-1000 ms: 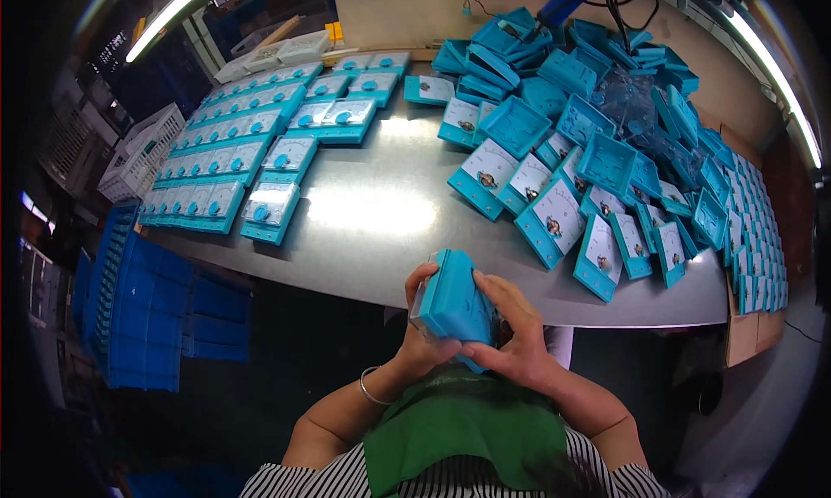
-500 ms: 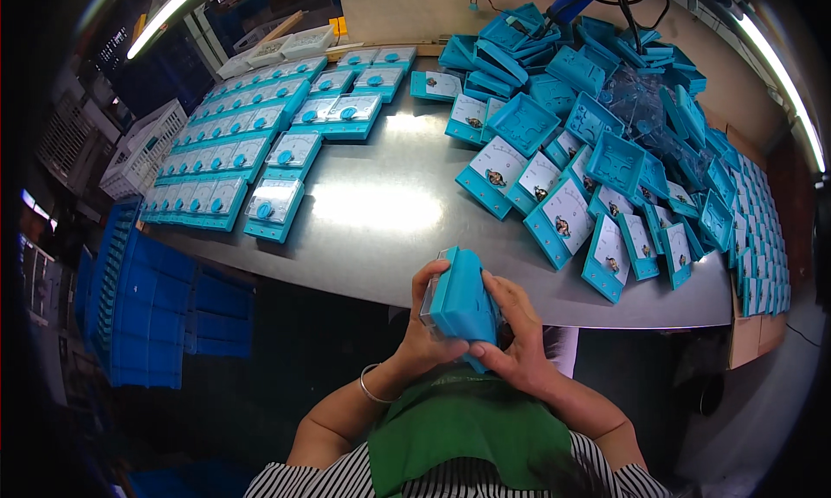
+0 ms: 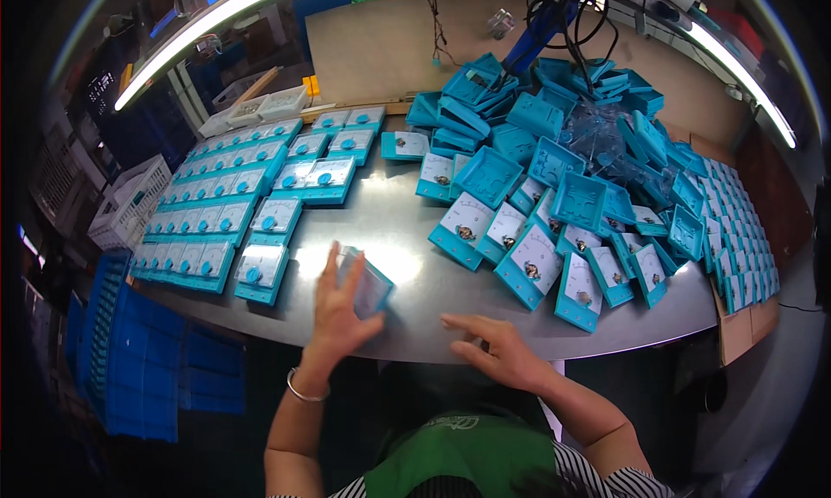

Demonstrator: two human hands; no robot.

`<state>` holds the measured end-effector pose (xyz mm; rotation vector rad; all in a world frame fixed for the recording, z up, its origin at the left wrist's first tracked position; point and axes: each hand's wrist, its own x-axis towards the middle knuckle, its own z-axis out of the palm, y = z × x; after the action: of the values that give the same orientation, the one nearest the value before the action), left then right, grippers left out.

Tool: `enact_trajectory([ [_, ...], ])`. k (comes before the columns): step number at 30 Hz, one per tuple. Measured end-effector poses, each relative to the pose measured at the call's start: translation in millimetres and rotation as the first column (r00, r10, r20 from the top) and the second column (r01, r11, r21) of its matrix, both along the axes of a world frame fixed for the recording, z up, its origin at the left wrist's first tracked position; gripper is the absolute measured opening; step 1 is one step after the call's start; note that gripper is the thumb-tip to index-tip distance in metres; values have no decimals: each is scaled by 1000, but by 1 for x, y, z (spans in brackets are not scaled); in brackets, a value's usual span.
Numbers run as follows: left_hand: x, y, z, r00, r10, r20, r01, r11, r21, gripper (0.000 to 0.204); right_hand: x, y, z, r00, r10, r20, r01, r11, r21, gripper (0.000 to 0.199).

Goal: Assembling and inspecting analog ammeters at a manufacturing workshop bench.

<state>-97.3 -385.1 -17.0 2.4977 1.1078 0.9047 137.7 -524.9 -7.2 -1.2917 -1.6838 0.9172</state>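
Observation:
On the metal table's front part lies a teal panel meter with a pale face, slightly blurred. My left hand is beside its left edge, fingers spread; whether the fingertips still touch it cannot be made out. My right hand hovers at the table's front edge with nothing in it, thumb and fingers apart. To the left stand finished-looking meters with clear covers and teal knobs, set in rows. On the right lie uncovered teal meter bases with white dial faces and small metal movements.
Empty teal housings form a heap at the back right, near a blue tool with black cables. More dial units stand in rows at the far right. White baskets and blue crates are on the left.
Both hands held the meter over my lap before. The meter is now on the table, further left and away from me. The hands have parted, and the view has shifted.

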Motion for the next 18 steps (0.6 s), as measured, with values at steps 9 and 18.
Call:
enact_trajectory([
  [9, 15, 114, -12, 789, 376, -485, -319, 927, 199, 71, 19, -35, -28, 980, -147, -133, 128, 982, -140, 33],
  [18, 146, 80, -12, 996, -14, 91, 77, 665, -743, 44, 15, -52, -11, 970, -107, -216, 58, 974, -219, 29],
])
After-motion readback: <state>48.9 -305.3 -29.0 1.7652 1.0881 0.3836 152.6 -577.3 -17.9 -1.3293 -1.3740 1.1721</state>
